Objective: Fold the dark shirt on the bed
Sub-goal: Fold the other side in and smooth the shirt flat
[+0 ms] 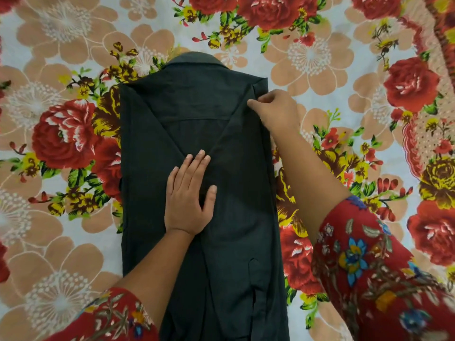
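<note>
Now, from my remote station I note the dark shirt point(197, 99) lying flat on the flowered bedsheet point(61, 57), in the middle of the head view. Its long axis runs straight away from the wearer. The collar point(194, 59) points to the far side, and the lower end runs off the near edge between the forearms. Both sides are turned inward, so the body reads as one narrow strip, and two slanted fold lines meet in a V near its centre. The left hand point(188, 195) lies palm-down on that V with fingers straight and together, pressing the cloth. The right hand point(277, 110) sits at the shirt's right shoulder edge, its fingers curled and pinching the folded fabric there. Red patterned sleeves point(369, 267) cover both arms to the elbow.
</note>
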